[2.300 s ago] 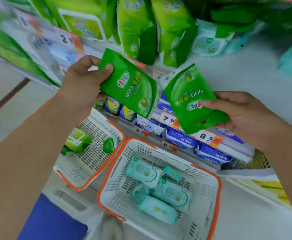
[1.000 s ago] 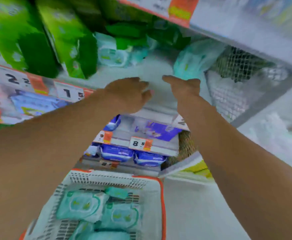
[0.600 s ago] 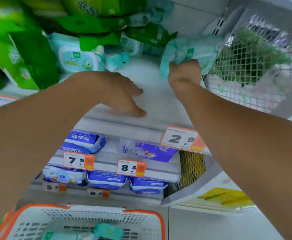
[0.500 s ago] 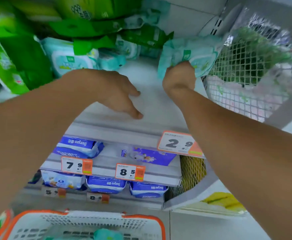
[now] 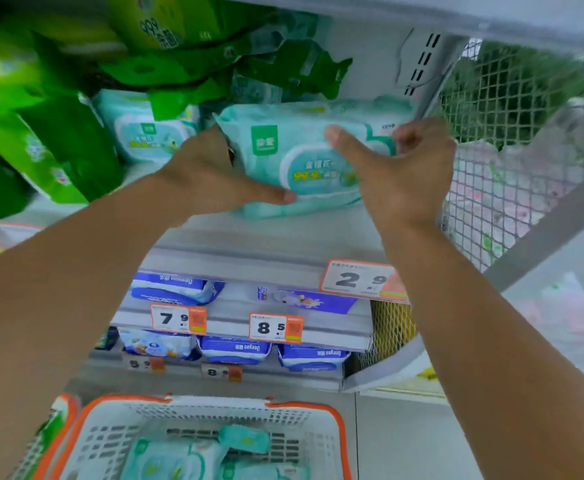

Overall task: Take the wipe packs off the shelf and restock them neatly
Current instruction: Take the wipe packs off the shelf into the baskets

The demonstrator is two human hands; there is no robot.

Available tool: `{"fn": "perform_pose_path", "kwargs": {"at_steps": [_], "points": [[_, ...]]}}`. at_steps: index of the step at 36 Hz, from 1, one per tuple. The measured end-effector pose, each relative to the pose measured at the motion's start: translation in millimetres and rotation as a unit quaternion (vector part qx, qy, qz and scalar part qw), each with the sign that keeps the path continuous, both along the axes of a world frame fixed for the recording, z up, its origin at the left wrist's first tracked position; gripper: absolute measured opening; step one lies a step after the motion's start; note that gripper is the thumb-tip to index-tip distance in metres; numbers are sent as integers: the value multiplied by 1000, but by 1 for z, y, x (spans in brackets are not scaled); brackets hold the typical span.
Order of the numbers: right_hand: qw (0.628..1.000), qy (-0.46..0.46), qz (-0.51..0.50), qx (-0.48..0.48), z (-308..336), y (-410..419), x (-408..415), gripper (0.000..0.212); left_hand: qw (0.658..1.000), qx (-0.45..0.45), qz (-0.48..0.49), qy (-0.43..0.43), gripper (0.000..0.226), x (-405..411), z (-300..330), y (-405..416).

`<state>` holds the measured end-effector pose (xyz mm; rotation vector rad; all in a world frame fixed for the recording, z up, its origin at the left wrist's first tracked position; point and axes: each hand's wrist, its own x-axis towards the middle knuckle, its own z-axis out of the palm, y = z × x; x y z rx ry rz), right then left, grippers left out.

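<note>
While both hands grip it, left hand at its left end and right hand over its right end, the mint-green wipe pack rests on the shelf between them.

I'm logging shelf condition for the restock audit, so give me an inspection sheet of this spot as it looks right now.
Surface: white shelf, bare at its front edge.
Job's things: teal wipe pack held face-out at the shelf's right end; another teal pack behind, left.
Clutter: green packs leaning and heaped untidily.
Grippers: left hand and right hand both grip the teal wipe pack.
Cables: nothing seen.
Surroundings: mesh side panel; price tags; blue packs below; orange-rimmed basket holding teal packs.
</note>
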<state>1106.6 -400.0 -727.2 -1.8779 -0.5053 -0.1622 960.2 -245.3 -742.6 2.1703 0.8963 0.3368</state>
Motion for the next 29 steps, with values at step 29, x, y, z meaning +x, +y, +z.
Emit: {"fn": "perform_pose_path", "kwargs": {"at_steps": [29], "points": [[829,420,289,-230,-114,-164,-235,43,895,-420,147,14,50,-300,-99,-200]]}}
